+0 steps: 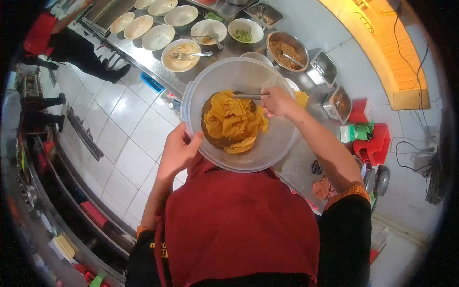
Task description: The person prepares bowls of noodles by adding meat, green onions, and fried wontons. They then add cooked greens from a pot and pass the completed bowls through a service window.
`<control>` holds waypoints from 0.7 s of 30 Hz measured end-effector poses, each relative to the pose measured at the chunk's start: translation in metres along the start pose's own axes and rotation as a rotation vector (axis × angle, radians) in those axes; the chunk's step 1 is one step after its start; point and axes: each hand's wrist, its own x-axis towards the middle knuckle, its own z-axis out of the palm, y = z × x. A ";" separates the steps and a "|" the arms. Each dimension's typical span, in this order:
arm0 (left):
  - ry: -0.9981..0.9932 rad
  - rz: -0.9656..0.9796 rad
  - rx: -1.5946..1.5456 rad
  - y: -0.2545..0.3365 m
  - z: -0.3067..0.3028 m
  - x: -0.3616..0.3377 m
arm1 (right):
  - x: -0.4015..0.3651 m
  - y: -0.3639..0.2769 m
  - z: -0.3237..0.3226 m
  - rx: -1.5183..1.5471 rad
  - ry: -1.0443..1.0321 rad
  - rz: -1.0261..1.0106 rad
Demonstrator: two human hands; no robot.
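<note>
A large translucent plastic tub (282, 138) is held in front of my chest, with crinkled yellow-orange fried wrappers (232, 117) heaped inside it. My left hand (180, 147) grips the tub's near left side, thumb at the rim and fingers mostly hidden behind the wall. Over the tub, my right hand (278, 101) is closed around metal tongs (248, 96), whose tips reach the top of the heap. Another yellow piece (301, 98) shows just outside the right rim.
Beyond the tub, a steel counter carries several white bowls (158, 37), one with a fork (191, 54), and a steel bowl of brown crumbly food (287, 50). Steel containers (337, 103) and a red bin (374, 145) stand right. At left, people's legs (81, 52) show on the tiled floor.
</note>
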 end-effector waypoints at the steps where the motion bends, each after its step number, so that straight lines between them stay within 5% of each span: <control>1: 0.032 -0.010 -0.015 -0.004 0.001 0.000 | 0.005 0.003 0.004 -0.002 -0.001 0.002; 10: 0.022 -0.009 -0.089 -0.017 0.005 0.000 | 0.042 0.005 0.017 0.349 -0.025 0.262; 21: 0.071 0.037 -0.157 -0.021 0.012 0.002 | -0.037 -0.031 -0.016 -0.167 -0.081 0.002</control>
